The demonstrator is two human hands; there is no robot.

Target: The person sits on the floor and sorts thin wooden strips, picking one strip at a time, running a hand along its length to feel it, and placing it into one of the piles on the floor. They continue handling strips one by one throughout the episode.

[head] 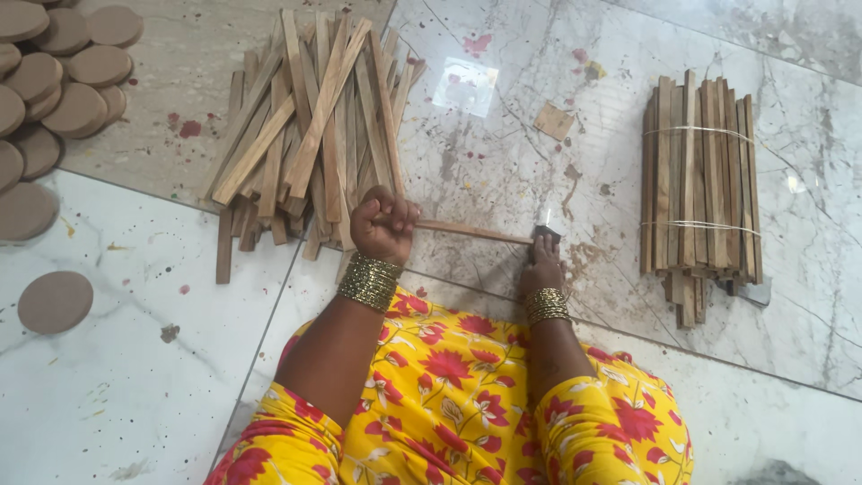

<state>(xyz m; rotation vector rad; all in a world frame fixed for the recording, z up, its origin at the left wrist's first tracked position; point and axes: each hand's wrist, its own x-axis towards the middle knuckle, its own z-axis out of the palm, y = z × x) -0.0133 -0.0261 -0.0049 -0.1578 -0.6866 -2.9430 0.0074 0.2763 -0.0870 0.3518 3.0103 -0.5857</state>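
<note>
My left hand [384,226] is closed around one end of a thin wooden stick [471,232] that lies low over the marble floor. My right hand [541,268] grips a small dark tool with a bright metal tip [546,229] at the stick's other end. Both wrists wear stacked gold bangles. Just beyond my left hand lies a loose heap of wooden strips [310,126]. My yellow flowered sleeves fill the bottom of the view.
A bundle of wooden strips tied with two bands [700,180] lies to the right. Several round brown discs [54,81] are stacked at the far left, and one disc [56,302] lies apart. A small cardboard scrap [554,120] rests on the floor.
</note>
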